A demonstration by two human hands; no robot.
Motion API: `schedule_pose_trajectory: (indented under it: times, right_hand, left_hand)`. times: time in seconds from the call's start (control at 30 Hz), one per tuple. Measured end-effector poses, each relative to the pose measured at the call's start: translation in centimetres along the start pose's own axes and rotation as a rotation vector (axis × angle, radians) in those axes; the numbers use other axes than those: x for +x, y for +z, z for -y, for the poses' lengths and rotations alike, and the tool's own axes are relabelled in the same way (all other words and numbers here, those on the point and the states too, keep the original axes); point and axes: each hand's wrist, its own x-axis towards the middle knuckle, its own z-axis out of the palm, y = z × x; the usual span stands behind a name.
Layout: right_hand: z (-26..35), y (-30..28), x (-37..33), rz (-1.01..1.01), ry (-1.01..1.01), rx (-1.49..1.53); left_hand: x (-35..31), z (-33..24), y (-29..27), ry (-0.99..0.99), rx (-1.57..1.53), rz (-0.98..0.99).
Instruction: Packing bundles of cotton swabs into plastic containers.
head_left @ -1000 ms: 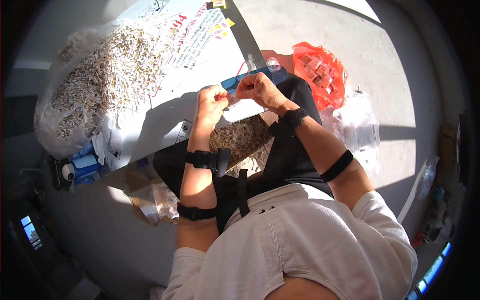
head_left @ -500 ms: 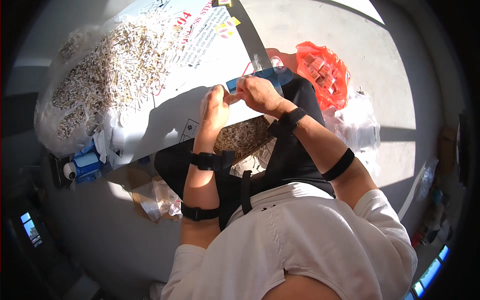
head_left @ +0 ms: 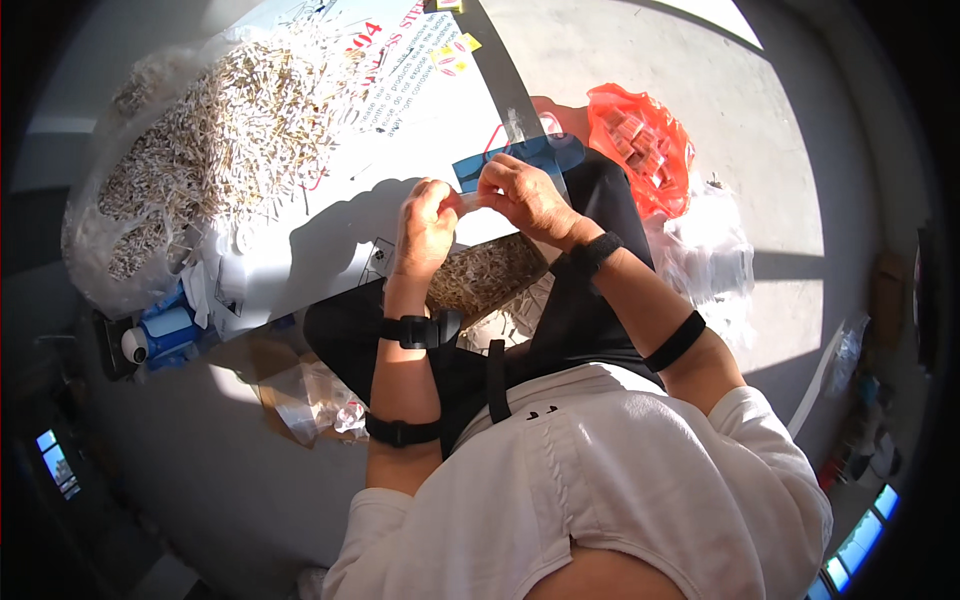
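Note:
My left hand [head_left: 430, 225] and my right hand [head_left: 528, 200] are close together over the near edge of the table, thumbs and fingers pinched. Between them stretches a small piece of clear plastic [head_left: 474, 203], partly hidden by the fingers; its exact kind does not show. Just beyond my right hand lies a translucent blue plastic piece [head_left: 540, 154]. Below the hands, at my lap, a box [head_left: 548, 262] holds many short thin sticks. To the left, a large heap of pale short sticks [head_left: 270, 125] spreads from a clear plastic bag [head_left: 88, 235] across the table.
The white printed table sheet [head_left: 340, 290] reaches toward my knees. On the floor at right stand a red plastic bag [head_left: 678, 160] of small packs and clear plastic bags [head_left: 715, 255]. A blue and white bottle [head_left: 160, 335] lies by the table's left corner; a cardboard box [head_left: 290, 412] sits below.
My hands have drawn slightly apart, with the clear plastic still between them. The right hand has shifted a little right and down. The whole view has tilted slightly.

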Motion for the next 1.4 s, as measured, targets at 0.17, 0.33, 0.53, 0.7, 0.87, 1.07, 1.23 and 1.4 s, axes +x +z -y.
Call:
schedule_pose_trajectory:
  times: [0.17, 0.33, 0.53, 0.7, 0.87, 1.07, 1.23, 1.4]
  right_hand:
    - [0.3, 0.1, 0.3, -0.031, -0.062, 0.011]
    - [0.2, 0.5, 0.3, -0.059, -0.048, -0.05]
    - [0.5, 0.4, 0.6, -0.113, -0.083, -0.161]
    - [1.1, 0.6, 0.9, -0.123, -0.11, -0.249]
    - [1.0, 0.5, 0.7, -0.105, -0.118, -0.264]
    - [1.3, 0.6, 1.5, -0.086, -0.155, -0.34]
    - [1.4, 0.7, 2.3, -0.065, -0.234, -0.372]
    - [0.5, 1.1, 2.8, -0.014, -0.265, -0.443]
  left_hand:
    - [0.1, 0.1, -0.2, 0.039, -0.068, 0.026]
    - [-0.4, -0.2, -1.3, 0.101, -0.112, 0.006]
    - [0.5, -0.1, -1.2, 0.321, 0.22, 0.018]
    - [1.0, 0.3, -1.2, 0.346, 0.157, -0.018]
    - [1.1, -0.4, -1.3, 0.316, 0.086, -0.014]
    - [1.5, 0.2, -0.9, 0.314, 0.284, 0.082]
    - [1.6, 0.0, -0.8, 0.27, 0.286, 0.086]
    - [1.9, -0.7, -1.3, 0.341, 0.298, 0.066]
